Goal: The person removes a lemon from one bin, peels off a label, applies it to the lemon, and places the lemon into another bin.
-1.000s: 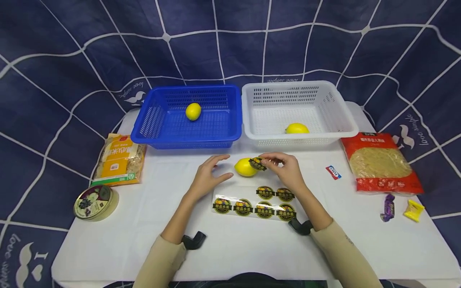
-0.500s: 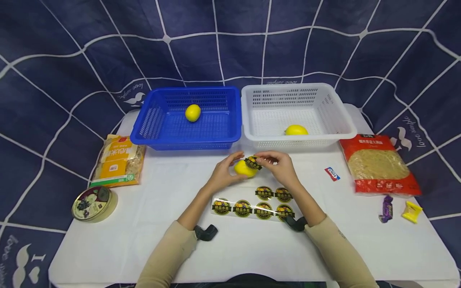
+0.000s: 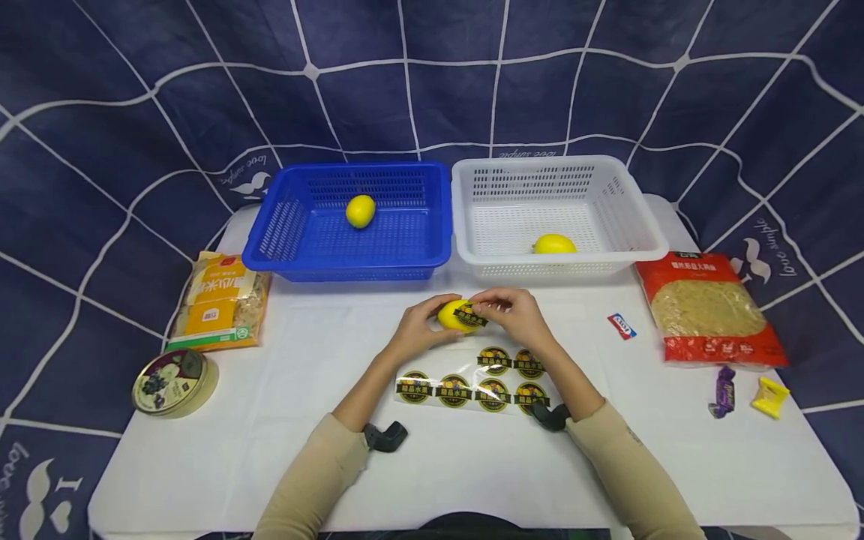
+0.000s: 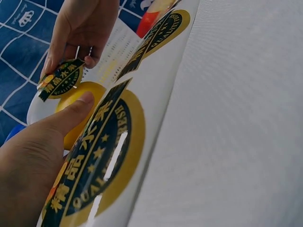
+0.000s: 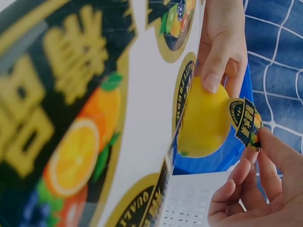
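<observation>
On the white table, my left hand [image 3: 413,330] grips a yellow lemon [image 3: 451,315] between thumb and fingers. A black and gold fruit sticker [image 3: 470,315] is pinched in my right hand [image 3: 518,315]. It overlaps the lemon's right side in the head view. In the right wrist view the sticker [image 5: 245,124] stands up at the lemon [image 5: 203,118], its far edge at the peel. The left wrist view shows the thumb pressed on the lemon [image 4: 87,92]. Nearer the body lies a sheet of stickers [image 3: 454,390], with several round labels on it.
Behind the hands stand a blue basket [image 3: 347,266] and a white basket [image 3: 560,259], each with one lemon. A cereal bag [image 3: 219,300] and a round tin [image 3: 174,384] lie at left. To the right are a red food bag [image 3: 709,307], a small label [image 3: 622,326] and two wrapped candies.
My left hand has come in from the left and taken hold of the lemon. The right hand has brought the sticker left and down onto the lemon's side.
</observation>
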